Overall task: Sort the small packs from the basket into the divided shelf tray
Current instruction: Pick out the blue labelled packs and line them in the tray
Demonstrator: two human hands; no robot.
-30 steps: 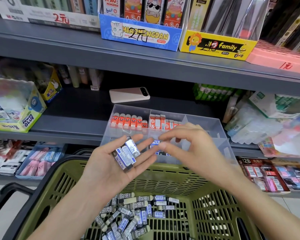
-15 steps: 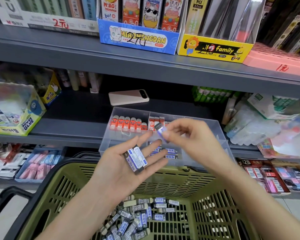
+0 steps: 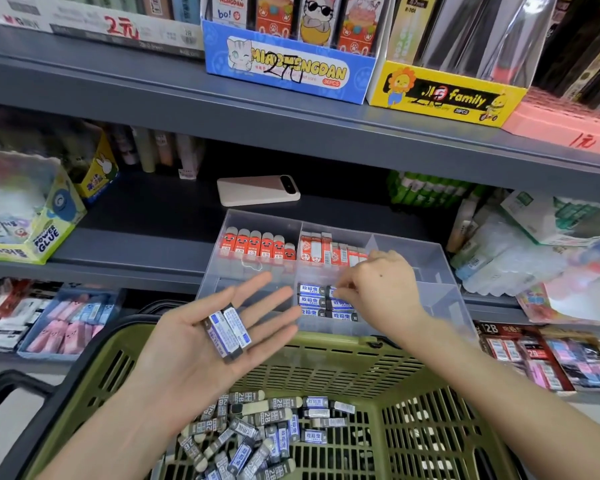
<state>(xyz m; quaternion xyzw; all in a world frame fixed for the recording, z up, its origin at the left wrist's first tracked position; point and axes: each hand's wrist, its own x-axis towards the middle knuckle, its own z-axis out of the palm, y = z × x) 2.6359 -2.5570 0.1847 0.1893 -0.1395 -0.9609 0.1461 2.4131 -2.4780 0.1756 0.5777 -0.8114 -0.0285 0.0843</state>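
A clear divided tray (image 3: 440,258) sits on the middle shelf. Its back compartments hold red packs (image 3: 257,244), and a front middle compartment holds blue-and-white packs (image 3: 310,301). My right hand (image 3: 378,289) reaches into that front compartment and pinches a small blue pack (image 3: 334,292) down among the others. My left hand (image 3: 201,344) lies flat, palm up, over the green basket (image 3: 326,351), with two or three blue-and-grey packs (image 3: 227,329) resting on the palm. Several more small packs (image 3: 257,431) lie heaped on the basket floor.
A pink phone (image 3: 257,190) lies on the shelf behind the tray. A glue display box (image 3: 32,216) stands at the left and plastic-wrapped goods (image 3: 520,258) crowd the right. The upper shelf edge (image 3: 291,123) overhangs the tray. A black basket handle (image 3: 11,386) sticks out at lower left.
My right hand took one pack from my left palm and carried it down into the tray's front middle compartment. My left hand stayed put, with fewer packs on it.
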